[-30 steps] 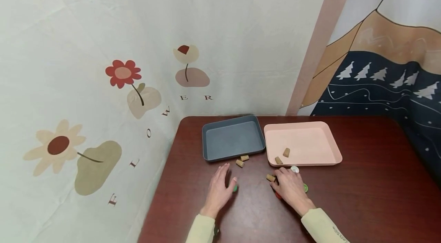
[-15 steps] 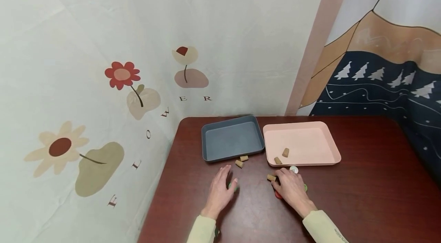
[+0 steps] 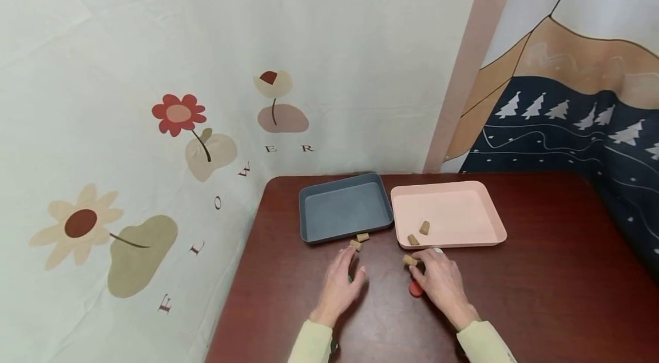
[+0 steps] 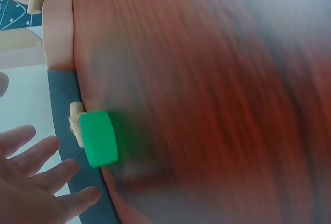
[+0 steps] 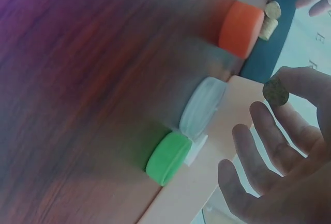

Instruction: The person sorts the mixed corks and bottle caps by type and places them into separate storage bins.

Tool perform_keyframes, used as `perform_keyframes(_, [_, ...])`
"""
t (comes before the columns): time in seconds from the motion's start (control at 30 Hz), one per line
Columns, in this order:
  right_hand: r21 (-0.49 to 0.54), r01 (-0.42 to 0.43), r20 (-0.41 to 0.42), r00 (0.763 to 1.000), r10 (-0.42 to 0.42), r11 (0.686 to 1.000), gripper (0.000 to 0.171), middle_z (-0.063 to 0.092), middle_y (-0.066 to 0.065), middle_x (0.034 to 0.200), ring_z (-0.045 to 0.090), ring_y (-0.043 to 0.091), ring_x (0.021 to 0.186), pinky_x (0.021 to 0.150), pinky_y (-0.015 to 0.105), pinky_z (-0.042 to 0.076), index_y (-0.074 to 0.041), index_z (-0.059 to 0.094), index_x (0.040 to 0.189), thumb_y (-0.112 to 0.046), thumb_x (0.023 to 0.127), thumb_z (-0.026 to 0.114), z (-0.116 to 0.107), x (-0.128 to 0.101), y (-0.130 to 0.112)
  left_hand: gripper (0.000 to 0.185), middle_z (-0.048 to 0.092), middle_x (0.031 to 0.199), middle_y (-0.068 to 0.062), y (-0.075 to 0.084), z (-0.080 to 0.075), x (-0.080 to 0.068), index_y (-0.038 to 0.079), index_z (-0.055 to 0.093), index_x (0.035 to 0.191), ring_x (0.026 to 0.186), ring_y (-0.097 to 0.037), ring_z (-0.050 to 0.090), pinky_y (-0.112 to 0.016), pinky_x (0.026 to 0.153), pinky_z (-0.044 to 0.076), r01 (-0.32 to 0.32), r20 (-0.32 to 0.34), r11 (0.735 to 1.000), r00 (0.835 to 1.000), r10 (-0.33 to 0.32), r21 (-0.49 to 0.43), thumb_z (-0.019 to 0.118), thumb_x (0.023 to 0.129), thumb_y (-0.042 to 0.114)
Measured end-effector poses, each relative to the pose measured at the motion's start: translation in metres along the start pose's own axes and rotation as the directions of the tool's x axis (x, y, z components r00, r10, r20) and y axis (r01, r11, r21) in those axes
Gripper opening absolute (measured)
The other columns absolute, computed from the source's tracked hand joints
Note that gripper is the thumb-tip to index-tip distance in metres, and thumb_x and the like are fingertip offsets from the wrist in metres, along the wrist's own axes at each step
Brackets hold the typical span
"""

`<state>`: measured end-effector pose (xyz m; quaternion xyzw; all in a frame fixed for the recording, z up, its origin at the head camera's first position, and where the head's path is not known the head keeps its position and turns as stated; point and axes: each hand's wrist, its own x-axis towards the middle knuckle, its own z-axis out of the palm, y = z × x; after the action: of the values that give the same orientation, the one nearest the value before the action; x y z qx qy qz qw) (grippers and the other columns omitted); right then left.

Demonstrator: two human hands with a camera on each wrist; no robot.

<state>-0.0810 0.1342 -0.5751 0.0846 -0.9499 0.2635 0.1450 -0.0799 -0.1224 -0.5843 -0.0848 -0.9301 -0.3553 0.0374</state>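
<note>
One cork [image 3: 409, 260] pinched in right fingers [image 3: 423, 258], left fingers [image 4: 36, 169] released, green cap [image 4: 98, 138] seemingly beneath.

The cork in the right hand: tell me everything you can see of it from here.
The cork is a small, tan, stubby cylinder of cork-like material with a darker round end face. The right hand pinches it between thumb and fingertips, holding it just in front of the pink tray, near its front edge. Whether it is lifted clear of the table I cannot tell. Nothing but the fingers touches it.
</note>
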Motion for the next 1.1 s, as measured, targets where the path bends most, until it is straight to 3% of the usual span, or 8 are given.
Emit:
perform_keyframes(0.37, [0.044, -0.035, -0.088, 0.995, 0.038, 0.998, 0.027, 0.072, 0.010, 0.100, 0.068, 0.035, 0.089, 0.074, 0.057, 0.052, -0.005, 0.076, 0.103, -0.011, 0.079, 0.088, -0.009, 0.004, 0.003, 0.057, 0.053, 0.151, -0.017, 0.016, 0.011, 0.004, 0.004, 0.053, 0.149, 0.140, -0.038, 0.048, -0.057, 0.112, 0.039, -0.080, 0.008, 0.997, 0.997, 0.080, -0.018, 0.064, 0.100, 0.029])
perform_keyframes(0.67, [0.081, -0.059, -0.149, 0.986, 0.071, 0.995, 0.026, 0.072, 0.013, 0.102, 0.069, 0.037, 0.091, 0.071, 0.056, 0.053, -0.004, 0.076, 0.105, -0.011, 0.082, 0.086, -0.018, 0.009, 0.011, 0.054, 0.056, 0.150, -0.009, 0.039, 0.025, 0.012, 0.006, 0.056, 0.148, 0.141, -0.031, 0.050, -0.054, 0.114, 0.039, -0.216, 0.080, 0.968, 0.975, 0.207, 0.124, 0.061, 0.100, 0.033])
perform_keyframes(1.1, [0.074, -0.139, -0.137, 0.979, 0.148, 0.988, 0.028, 0.072, 0.018, 0.110, 0.067, 0.044, 0.098, 0.075, 0.060, 0.052, -0.003, 0.075, 0.111, -0.012, 0.085, 0.083, -0.032, 0.025, 0.030, 0.068, 0.034, 0.167, -0.003, 0.061, 0.051, 0.027, 0.014, 0.046, 0.157, 0.154, -0.030, 0.030, -0.063, 0.112, 0.037, -0.298, 0.255, 0.910, 0.940, 0.227, 0.288, 0.062, 0.098, 0.043])
